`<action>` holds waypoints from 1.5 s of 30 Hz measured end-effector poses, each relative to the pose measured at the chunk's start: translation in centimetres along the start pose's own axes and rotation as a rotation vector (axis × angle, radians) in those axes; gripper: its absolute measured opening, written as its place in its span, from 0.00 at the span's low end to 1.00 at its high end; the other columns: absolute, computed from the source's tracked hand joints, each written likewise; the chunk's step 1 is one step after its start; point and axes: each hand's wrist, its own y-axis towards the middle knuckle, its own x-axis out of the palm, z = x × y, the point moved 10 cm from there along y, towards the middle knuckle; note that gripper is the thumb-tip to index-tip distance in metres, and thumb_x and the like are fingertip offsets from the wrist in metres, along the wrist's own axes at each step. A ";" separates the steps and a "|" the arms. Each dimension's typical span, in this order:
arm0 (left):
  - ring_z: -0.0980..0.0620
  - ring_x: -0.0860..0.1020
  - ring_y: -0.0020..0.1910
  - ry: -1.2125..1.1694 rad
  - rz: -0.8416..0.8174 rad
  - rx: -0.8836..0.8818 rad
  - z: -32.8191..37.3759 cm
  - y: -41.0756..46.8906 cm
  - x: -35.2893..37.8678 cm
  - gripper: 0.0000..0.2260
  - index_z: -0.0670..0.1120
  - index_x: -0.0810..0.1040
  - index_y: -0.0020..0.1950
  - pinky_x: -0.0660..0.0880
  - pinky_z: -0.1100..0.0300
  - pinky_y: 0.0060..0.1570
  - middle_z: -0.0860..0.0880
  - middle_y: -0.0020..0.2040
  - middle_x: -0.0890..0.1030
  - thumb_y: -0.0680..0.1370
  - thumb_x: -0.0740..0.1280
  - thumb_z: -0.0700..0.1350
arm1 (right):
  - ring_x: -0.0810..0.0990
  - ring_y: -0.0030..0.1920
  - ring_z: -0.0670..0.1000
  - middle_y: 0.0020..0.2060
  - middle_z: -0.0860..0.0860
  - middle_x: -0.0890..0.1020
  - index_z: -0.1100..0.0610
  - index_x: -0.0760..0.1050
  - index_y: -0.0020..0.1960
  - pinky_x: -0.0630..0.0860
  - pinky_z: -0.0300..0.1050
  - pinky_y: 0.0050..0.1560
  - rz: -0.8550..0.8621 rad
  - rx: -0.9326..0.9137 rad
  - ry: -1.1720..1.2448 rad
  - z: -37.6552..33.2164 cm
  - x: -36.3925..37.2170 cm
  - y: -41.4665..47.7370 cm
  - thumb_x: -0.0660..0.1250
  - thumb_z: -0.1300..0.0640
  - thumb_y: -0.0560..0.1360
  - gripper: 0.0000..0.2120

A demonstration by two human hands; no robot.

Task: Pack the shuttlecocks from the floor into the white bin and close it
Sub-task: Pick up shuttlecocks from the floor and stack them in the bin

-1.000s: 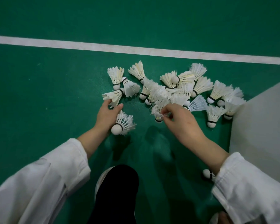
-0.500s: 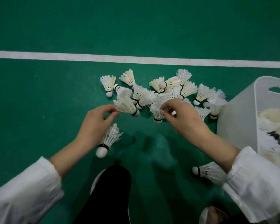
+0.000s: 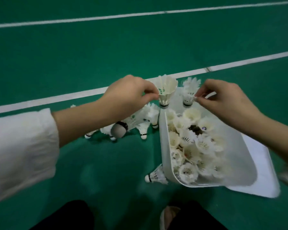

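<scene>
both hands hang over the far end of the white bin (image 3: 165, 146), each one pinching a shuttlecock. the left hand (image 3: 123, 98) holds its shuttlecock (image 3: 165, 90) by the skirt between thumb and fingertips, cork down and feathers up, so the long axis is nearly upright. it sits right at the bin's far left corner, just above the rim, and whether it is fully inside the rim line is hard to tell. the right hand (image 3: 226, 103) pinches a second shuttlecock (image 3: 189, 93) the same way, cork down, a little further right and clearly over the opening.

the bin runs long from near to far, tilted slightly rightwards, and is already well filled with shuttlecocks lying in all directions. the drop looks straight down for both, with the right hand better placed and the left perhaps needing a small shift right.

a cluster of loose shuttlecocks (image 3: 140, 123) lies on the green floor (image 3: 73, 55) just left of the bin, another (image 3: 155, 177) by its near left corner. a flat white lid (image 3: 263, 176) lies under the bin's right side.
</scene>
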 end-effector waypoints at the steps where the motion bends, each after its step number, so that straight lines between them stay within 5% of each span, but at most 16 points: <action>1: 0.55 0.75 0.41 -0.029 0.003 0.000 1.3 1.0 0.7 0.08 0.54 0.81 0.51 0.75 0.54 0.47 0.55 0.49 0.83 0.77 0.63 0.53 | 0.80 0.44 0.50 0.42 0.49 0.81 0.55 0.76 0.44 0.70 0.43 0.41 0.026 0.069 0.028 2.6 -0.6 -0.6 0.66 0.58 0.75 0.02; 6: 0.55 0.78 0.44 -0.122 -0.017 -0.023 5.3 3.9 7.0 0.07 0.52 0.81 0.47 0.76 0.54 0.47 0.56 0.45 0.82 0.76 0.65 0.52 | 0.79 0.43 0.53 0.41 0.51 0.80 0.57 0.77 0.43 0.70 0.37 0.40 0.064 0.299 0.023 13.0 1.1 -3.3 0.66 0.61 0.74 0.02; 12: 0.58 0.76 0.41 -0.181 0.001 -0.085 5.7 4.8 12.9 0.08 0.52 0.81 0.49 0.73 0.60 0.42 0.57 0.47 0.81 0.76 0.65 0.53 | 0.77 0.45 0.58 0.43 0.57 0.80 0.62 0.76 0.45 0.64 0.43 0.40 0.017 0.331 -0.195 18.7 5.6 -2.6 0.60 0.66 0.73 0.06; 15: 0.65 0.72 0.35 -0.185 -0.019 -0.116 5.1 5.0 14.4 0.07 0.54 0.81 0.49 0.66 0.69 0.35 0.59 0.45 0.79 0.76 0.65 0.53 | 0.78 0.45 0.61 0.42 0.60 0.81 0.64 0.76 0.45 0.72 0.47 0.43 -0.078 0.338 -0.244 20.3 8.7 -2.4 0.59 0.68 0.72 0.07; 18: 0.65 0.71 0.34 -0.174 -0.044 -0.127 4.8 5.0 15.2 0.07 0.54 0.80 0.50 0.65 0.69 0.35 0.58 0.45 0.80 0.76 0.65 0.53 | 0.80 0.45 0.59 0.43 0.58 0.82 0.62 0.78 0.45 0.76 0.48 0.44 -0.127 0.297 -0.287 20.4 10.3 -2.3 0.61 0.69 0.70 0.09; 22: 0.59 0.76 0.41 -0.157 -0.067 -0.123 5.0 5.0 15.8 0.07 0.55 0.80 0.49 0.72 0.60 0.41 0.59 0.46 0.81 0.76 0.65 0.54 | 0.76 0.55 0.58 0.56 0.54 0.76 0.57 0.74 0.61 0.72 0.48 0.50 -0.053 0.280 -0.252 18.5 7.4 -2.7 0.61 0.63 0.75 0.15; 24: 0.58 0.77 0.42 -0.162 -0.077 -0.104 5.5 5.1 15.9 0.06 0.55 0.80 0.48 0.73 0.59 0.42 0.59 0.45 0.81 0.76 0.65 0.53 | 0.77 0.52 0.53 0.54 0.50 0.77 0.51 0.69 0.65 0.73 0.47 0.49 0.036 0.187 -0.098 16.0 4.9 -2.9 0.63 0.59 0.75 0.18; 26: 0.58 0.76 0.42 -0.175 -0.079 -0.083 6.0 5.3 16.0 0.06 0.55 0.80 0.48 0.72 0.59 0.42 0.59 0.44 0.81 0.76 0.65 0.53 | 0.79 0.45 0.48 0.46 0.45 0.78 0.44 0.66 0.66 0.74 0.45 0.45 -0.066 0.107 0.089 13.5 4.8 -2.7 0.66 0.55 0.74 0.22; 29: 0.58 0.77 0.42 -0.198 -0.059 -0.066 6.5 5.6 15.8 0.07 0.54 0.80 0.50 0.72 0.59 0.42 0.57 0.45 0.81 0.76 0.65 0.53 | 0.78 0.45 0.50 0.44 0.47 0.78 0.49 0.76 0.56 0.77 0.50 0.46 -0.196 0.100 0.071 13.2 6.7 -1.9 0.68 0.52 0.74 0.11; 31: 0.59 0.76 0.37 -0.229 -0.034 -0.078 6.5 5.6 15.4 0.10 0.54 0.77 0.56 0.72 0.61 0.38 0.57 0.44 0.80 0.77 0.62 0.54 | 0.78 0.46 0.52 0.43 0.49 0.79 0.53 0.79 0.47 0.74 0.48 0.45 -0.084 0.116 0.027 14.2 6.1 -0.8 0.66 0.53 0.75 0.05; 35: 0.60 0.75 0.34 -0.331 0.064 -0.134 5.9 5.5 13.6 0.12 0.50 0.72 0.57 0.69 0.65 0.34 0.54 0.42 0.78 0.80 0.56 0.55 | 0.77 0.49 0.58 0.50 0.56 0.80 0.58 0.79 0.53 0.66 0.45 0.44 0.138 0.235 -0.092 17.5 4.1 0.9 0.59 0.53 0.79 0.12; 41: 0.58 0.75 0.44 -0.227 -0.019 -0.079 5.4 5.0 14.6 0.05 0.47 0.77 0.50 0.73 0.66 0.47 0.53 0.47 0.74 0.77 0.65 0.47 | 0.76 0.50 0.59 0.49 0.57 0.78 0.59 0.79 0.54 0.71 0.46 0.46 -0.177 0.287 -0.448 20.2 9.4 1.3 0.58 0.57 0.78 0.12; 45: 0.58 0.72 0.46 -0.139 -0.024 -0.067 4.6 4.8 15.2 0.04 0.48 0.79 0.46 0.64 0.69 0.43 0.56 0.46 0.73 0.76 0.66 0.42 | 0.73 0.55 0.59 0.55 0.58 0.75 0.57 0.72 0.61 0.70 0.49 0.52 -0.223 0.289 -0.493 19.4 9.8 0.9 0.56 0.58 0.78 0.14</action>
